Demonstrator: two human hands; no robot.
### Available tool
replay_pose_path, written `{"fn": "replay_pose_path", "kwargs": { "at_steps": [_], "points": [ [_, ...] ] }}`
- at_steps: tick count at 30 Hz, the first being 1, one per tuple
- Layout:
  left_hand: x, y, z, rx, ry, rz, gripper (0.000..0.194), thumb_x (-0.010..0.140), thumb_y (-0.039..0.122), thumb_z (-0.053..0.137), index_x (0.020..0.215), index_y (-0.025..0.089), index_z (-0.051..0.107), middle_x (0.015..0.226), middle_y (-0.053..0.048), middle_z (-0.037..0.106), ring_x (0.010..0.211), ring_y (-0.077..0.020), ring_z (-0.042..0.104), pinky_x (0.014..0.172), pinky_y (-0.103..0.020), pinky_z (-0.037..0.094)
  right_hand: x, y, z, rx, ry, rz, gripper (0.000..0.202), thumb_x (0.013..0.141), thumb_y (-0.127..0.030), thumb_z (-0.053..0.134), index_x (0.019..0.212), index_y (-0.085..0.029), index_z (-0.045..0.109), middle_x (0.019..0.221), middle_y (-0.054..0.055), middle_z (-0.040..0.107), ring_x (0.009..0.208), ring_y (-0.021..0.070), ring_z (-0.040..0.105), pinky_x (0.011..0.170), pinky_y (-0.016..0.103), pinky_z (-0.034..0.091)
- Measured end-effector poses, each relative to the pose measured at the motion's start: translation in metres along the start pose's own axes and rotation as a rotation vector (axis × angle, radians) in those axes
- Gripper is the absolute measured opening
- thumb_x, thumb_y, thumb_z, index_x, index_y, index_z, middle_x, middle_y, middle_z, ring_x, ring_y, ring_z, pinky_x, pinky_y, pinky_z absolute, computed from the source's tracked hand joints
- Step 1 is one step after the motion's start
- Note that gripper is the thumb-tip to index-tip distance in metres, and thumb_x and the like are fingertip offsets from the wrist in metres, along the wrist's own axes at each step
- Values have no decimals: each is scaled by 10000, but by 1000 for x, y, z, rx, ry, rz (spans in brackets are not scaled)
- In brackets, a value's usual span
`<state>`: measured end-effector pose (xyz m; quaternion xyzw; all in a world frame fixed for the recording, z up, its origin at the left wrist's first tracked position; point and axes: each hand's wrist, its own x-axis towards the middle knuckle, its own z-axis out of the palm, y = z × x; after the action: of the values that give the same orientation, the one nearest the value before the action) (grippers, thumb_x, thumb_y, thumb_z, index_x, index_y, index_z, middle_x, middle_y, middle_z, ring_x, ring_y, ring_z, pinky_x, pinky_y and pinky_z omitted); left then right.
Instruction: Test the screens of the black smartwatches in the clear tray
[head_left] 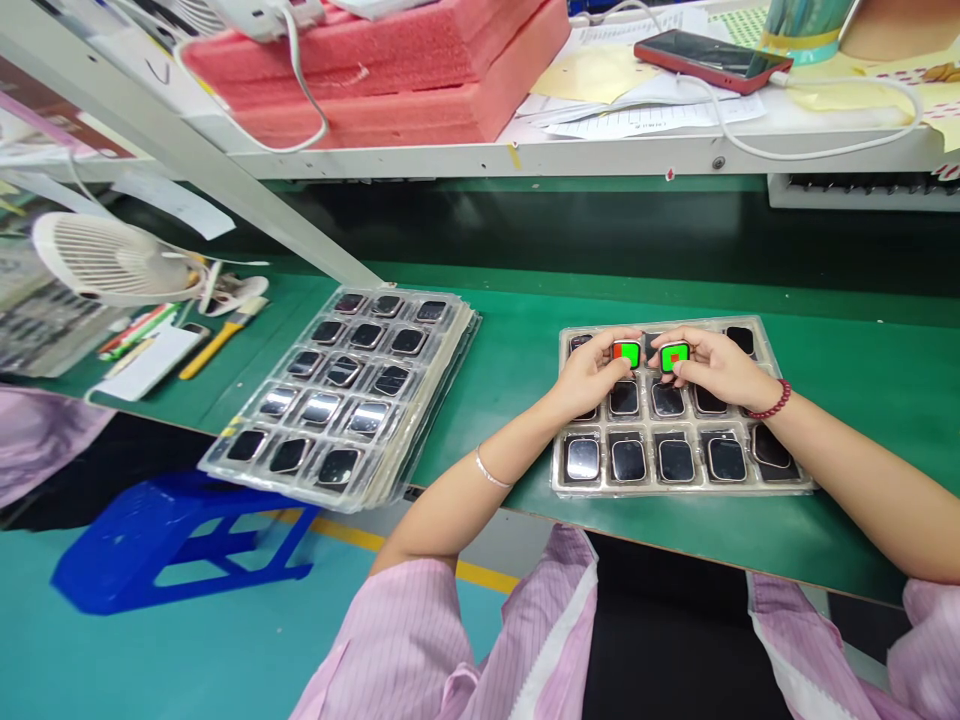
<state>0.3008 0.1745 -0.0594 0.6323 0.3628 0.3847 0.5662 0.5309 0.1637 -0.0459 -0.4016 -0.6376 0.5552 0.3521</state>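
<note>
Pink sleeves (405,640) get cut off. Left fingers (619,367) and right fingers (688,373) each pinch a bright watch (674,357), hiding edges. Tray (679,489), green table (499,410) underneath; blue stool (135,540) far left.

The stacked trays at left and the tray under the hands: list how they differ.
The stacked trays are piled several deep; the tray under the left hand and right hand looks lower.
The stacked trays' long side runs away from the person; the tray's runs crosswise.
The stacked trays poke past the near edge of the bench; the tray lies wholly on it.
Both have compartments holding squarish, dark-screened units.
</note>
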Motion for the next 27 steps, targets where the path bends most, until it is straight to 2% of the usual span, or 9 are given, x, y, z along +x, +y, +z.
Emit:
{"fn": "replay_pose_path", "kwargs": {
  "at_steps": [2, 4, 9, 13, 17, 21, 27],
  "points": [
    [0, -1, -1, -5, 24, -32, 342, 894, 345, 611, 1197, 198, 664, 1234, -91, 691, 714, -127, 659, 593, -241, 507, 1, 1, -1, -10, -9, -5, 364, 797, -131, 644, 1148, -215, 689, 1062, 73, 750, 826, 196, 734, 679, 319, 647],
    [0, -1, -1, -12, 38, -42, 336, 905, 357, 599, 1189, 197, 678, 1208, -88, 699, 681, -120, 654, 549, -228, 479, 1, 3, -1, -20, -23, -8, 383, 800, -126, 616, 1165, -217, 686, 1090, 72, 746, 829, 192, 734, 704, 331, 652],
    [1, -2, 0, -34, -13, -21, 451, 832, 234, 641, 1282, 206, 645, 1151, -89, 718, 813, -165, 687, 700, -278, 562, 2, 3, -1, -28, -47, -25, 426, 790, -133, 606, 1206, -210, 662, 1138, 83, 733, 842, 192, 738, 723, 338, 652],
    [2, -4, 0, -41, -29, 6, 492, 814, 190, 640, 1305, 200, 628, 1204, -100, 703, 881, -177, 701, 770, -298, 584, 1, 2, 1, -15, -37, -18, 440, 755, -130, 622, 1188, -203, 642, 1074, 75, 735, 810, 186, 728, 718, 334, 643],
    [2, -7, -1, -45, -41, 37, 526, 800, 164, 651, 1324, 189, 610, 1300, -116, 669, 935, -183, 710, 824, -304, 593, 0, -1, 2, 11, -19, -9, 425, 726, -131, 633, 1146, -197, 632, 978, 53, 721, 728, 166, 703, 646, 300, 623],
    [3, -9, -1, -44, -46, 67, 542, 783, 159, 656, 1323, 180, 607, 1382, -126, 628, 1010, -202, 704, 862, -313, 596, -1, -3, 3, 31, -19, -15, 436, 707, -113, 624, 1135, -198, 629, 987, 55, 717, 761, 168, 700, 660, 295, 622],
    [3, -8, -1, -28, -53, 55, 549, 802, 190, 639, 1349, 173, 590, 1352, -129, 650, 1048, -224, 702, 890, -345, 594, 0, -1, 1, 20, -36, -14, 454, 710, -105, 598, 1152, -206, 619, 1046, 73, 727, 814, 195, 715, 678, 323, 631]
  ]
}}
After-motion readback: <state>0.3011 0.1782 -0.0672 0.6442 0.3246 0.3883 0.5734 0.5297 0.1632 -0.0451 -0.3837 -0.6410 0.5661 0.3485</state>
